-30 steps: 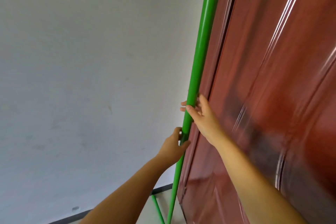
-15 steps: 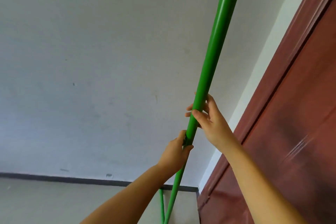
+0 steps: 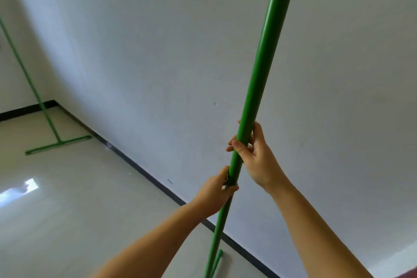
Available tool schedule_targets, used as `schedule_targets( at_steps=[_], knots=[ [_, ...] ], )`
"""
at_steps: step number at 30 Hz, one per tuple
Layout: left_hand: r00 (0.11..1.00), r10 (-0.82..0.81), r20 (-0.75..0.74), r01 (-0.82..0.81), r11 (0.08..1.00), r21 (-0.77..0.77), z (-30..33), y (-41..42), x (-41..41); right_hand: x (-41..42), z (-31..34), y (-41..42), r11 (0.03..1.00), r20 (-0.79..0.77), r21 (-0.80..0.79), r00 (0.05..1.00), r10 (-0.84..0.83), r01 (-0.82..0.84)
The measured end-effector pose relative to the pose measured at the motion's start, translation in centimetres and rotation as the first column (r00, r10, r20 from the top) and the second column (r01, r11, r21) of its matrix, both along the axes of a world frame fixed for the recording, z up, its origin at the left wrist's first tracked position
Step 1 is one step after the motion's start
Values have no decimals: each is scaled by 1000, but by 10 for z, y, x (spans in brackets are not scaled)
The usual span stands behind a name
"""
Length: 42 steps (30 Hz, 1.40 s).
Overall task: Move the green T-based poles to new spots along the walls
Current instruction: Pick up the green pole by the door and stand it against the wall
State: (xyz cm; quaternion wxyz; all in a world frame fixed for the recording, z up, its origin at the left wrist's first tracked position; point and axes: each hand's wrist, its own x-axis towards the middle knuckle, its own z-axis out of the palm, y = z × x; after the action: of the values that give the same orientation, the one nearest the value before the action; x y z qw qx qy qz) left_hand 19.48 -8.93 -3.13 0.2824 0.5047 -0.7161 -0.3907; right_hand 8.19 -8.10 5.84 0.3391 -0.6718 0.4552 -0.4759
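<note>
A tall green pole (image 3: 264,58) rises in front of me, leaning a little to the right, its top out of frame. My right hand (image 3: 256,156) wraps the thick upper tube. Just below it, my left hand (image 3: 217,192) grips the joint where the pole narrows. One arm of the pole's T-base (image 3: 217,259) shows near the floor at the bottom edge. A second green T-based pole (image 3: 42,106) stands at the far left, its crossbar flat on the floor by the corner.
A white wall (image 3: 169,52) with a black skirting strip (image 3: 144,171) runs diagonally across the view. The pale glossy floor (image 3: 67,210) fills the lower left, with a bright window reflection on it. A sliver of red-brown door shows at the bottom right corner.
The view has swung left, away from the red-brown door, which has almost left the frame. The held pole now stands against the white wall. The second pole has come into view.
</note>
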Motion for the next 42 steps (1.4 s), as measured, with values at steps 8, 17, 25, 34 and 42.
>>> schedule_targets(
  at_steps=[8,17,25,34,42],
  knots=[
    [987,162,-10,-162,987,-20,-4,-23,117,116,0,-41,982,-15,-5,982,187,-188],
    [967,253,-25,-254,967,-31,-5,-50,238,238,3,-80,952,-13,4,952,305,-305],
    [938,341,-54,-345,937,-64,-8,-88,311,316,5,-128,922,-45,-13,922,385,-386],
    [904,424,-53,-427,901,-78,-8,-171,377,387,3,-223,887,-56,-62,889,454,-457],
    [822,566,-65,-569,822,-37,-3,-267,440,464,2,-332,863,-76,-99,868,490,-496]
  ],
)
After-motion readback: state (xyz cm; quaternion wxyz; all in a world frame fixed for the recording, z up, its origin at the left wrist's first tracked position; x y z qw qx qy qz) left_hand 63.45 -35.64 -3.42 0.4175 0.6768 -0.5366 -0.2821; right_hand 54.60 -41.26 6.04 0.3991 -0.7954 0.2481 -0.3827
